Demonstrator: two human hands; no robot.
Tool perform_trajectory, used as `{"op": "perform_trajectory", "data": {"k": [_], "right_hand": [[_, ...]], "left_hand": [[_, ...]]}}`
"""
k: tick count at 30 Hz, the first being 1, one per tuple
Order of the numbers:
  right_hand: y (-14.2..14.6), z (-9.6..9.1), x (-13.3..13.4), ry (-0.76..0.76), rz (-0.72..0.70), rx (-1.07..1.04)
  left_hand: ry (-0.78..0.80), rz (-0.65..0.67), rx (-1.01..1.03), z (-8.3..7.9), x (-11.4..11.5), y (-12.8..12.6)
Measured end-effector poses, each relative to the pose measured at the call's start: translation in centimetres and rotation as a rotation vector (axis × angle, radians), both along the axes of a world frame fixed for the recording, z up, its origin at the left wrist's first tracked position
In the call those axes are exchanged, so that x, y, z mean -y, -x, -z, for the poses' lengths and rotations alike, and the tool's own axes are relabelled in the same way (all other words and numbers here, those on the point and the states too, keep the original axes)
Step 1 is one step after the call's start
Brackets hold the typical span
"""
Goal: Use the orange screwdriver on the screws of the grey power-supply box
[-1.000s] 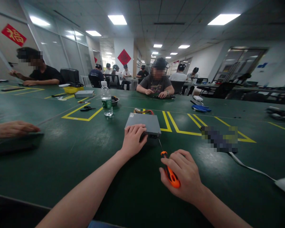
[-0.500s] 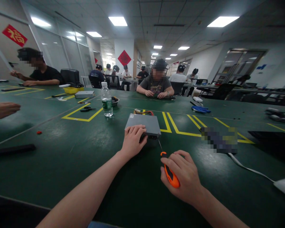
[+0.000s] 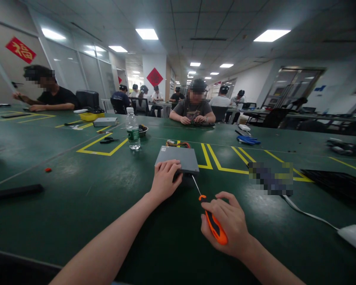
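A grey computer power supply [image 3: 182, 155] lies on the green table in front of me, with a bundle of coloured wires [image 3: 178, 145] at its far side. My left hand [image 3: 166, 180] grips its near left edge, fingers on the top face and thumb at the front. In my right hand [image 3: 228, 221] is an orange and black screwdriver [image 3: 215, 225]. Its thin shaft points up and left, and the tip is at the front face of the power supply; whether it touches a screw I cannot tell.
A water bottle [image 3: 133, 130] stands at the far left, beside a small bowl [image 3: 142, 130]. Blue gloves [image 3: 248, 140] lie at the back right, a power strip [image 3: 269, 178] with a white cord nearer. A black bar [image 3: 16, 192] lies left. Across the table sits a person [image 3: 192, 109].
The screwdriver's tip has shifted left along the power supply's front face, and its handle has tilted a little. A bystander's hand at the left has gone from view. My view has tipped slightly.
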State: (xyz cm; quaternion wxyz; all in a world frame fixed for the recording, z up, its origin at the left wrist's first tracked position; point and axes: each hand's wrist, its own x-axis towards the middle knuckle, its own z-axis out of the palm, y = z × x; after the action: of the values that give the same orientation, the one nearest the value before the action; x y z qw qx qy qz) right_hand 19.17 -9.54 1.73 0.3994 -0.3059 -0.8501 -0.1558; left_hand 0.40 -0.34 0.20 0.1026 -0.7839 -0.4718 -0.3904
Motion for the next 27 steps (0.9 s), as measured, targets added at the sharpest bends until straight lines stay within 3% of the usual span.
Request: {"op": "perform_trajectory", "data": {"k": [27], "right_hand": [[1.4,1.0,-1.1,0.029,0.011,0.082]], "left_hand": [[0.003,0.009,0.016,0.3,-0.2,0.1]]}}
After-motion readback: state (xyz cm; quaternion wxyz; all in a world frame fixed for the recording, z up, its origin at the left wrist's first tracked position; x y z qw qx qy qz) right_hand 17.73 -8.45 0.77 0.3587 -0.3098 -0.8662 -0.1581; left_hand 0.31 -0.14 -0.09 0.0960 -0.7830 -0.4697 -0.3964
